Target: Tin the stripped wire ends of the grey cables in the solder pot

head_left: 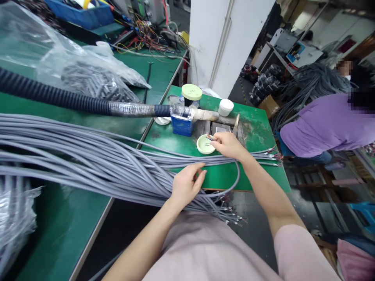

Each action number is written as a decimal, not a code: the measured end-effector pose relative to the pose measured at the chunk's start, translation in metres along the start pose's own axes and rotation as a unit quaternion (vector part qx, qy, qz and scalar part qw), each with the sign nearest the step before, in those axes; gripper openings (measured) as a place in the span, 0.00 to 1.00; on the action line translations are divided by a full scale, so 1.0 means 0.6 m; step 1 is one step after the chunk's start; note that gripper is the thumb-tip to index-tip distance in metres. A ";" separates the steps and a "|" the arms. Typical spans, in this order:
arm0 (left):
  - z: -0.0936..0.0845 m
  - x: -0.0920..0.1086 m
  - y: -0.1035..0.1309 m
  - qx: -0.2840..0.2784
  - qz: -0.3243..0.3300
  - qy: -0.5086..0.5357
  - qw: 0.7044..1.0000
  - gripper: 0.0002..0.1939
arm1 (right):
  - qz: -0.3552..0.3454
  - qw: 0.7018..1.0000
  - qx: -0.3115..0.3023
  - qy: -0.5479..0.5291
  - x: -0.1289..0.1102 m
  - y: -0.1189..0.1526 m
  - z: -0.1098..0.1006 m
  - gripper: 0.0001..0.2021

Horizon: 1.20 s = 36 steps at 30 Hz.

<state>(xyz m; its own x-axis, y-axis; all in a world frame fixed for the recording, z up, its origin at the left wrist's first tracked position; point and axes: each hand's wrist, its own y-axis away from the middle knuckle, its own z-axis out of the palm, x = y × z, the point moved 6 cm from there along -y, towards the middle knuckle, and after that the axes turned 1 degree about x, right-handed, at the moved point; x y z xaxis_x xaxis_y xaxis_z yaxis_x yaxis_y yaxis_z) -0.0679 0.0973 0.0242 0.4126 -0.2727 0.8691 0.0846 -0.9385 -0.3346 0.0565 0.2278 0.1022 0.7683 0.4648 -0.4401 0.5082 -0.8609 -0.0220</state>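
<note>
My right hand (225,145) is closed on the end of a grey cable (238,175), which loops down below the wrist and back toward the bundle. Thin coloured wires (208,139) stick out of that end, over a small pale green dish (202,149). Whether they touch the dish, I cannot tell. Over the near side of the large grey cable bundle (123,164) is my left hand (187,182), its thumb and fingers curved but apart, with nothing seen between them. Several cable ends with bared wires (234,216) hang off the bench edge beside it.
A ribbed black hose (73,99) runs to a blue box (182,124) on the green bench (258,117). Behind stand a green-lidded jar (191,92) and a white tub (226,107). A plastic bag (96,78) lies left. A person in purple (325,123) sits at right.
</note>
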 end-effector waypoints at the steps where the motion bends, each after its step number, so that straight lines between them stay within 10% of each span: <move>1: 0.004 0.001 0.000 -0.006 0.014 -0.013 1.000 0.13 | -0.006 0.999 -0.018 0.029 0.000 -0.011 0.009 0.07; 10: 0.008 0.008 -0.001 -0.012 0.078 -0.041 0.996 0.08 | -0.006 0.970 -0.134 0.202 0.007 -0.048 0.054 0.08; 18: 0.007 0.012 -0.001 -0.006 0.098 -0.035 0.995 0.05 | 0.003 0.978 -0.112 0.176 0.017 -0.049 0.028 0.08; 25: -0.002 0.017 0.002 0.027 0.125 0.007 0.992 0.06 | 0.165 0.986 -0.020 0.024 0.136 -0.058 -0.040 0.09; 36: -0.007 0.024 -0.001 0.037 0.140 0.021 0.989 0.07 | 0.235 0.972 0.003 0.025 0.216 -0.088 -0.009 0.07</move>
<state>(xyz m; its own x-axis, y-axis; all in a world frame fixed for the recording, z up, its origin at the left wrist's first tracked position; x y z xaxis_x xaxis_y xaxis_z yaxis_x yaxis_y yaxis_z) -0.0656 0.0932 0.0386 0.3915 -0.5293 0.7527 0.0399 -0.8075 -0.5886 0.1310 0.3344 0.0510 0.9329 0.0286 -0.3591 0.0936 -0.9818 0.1650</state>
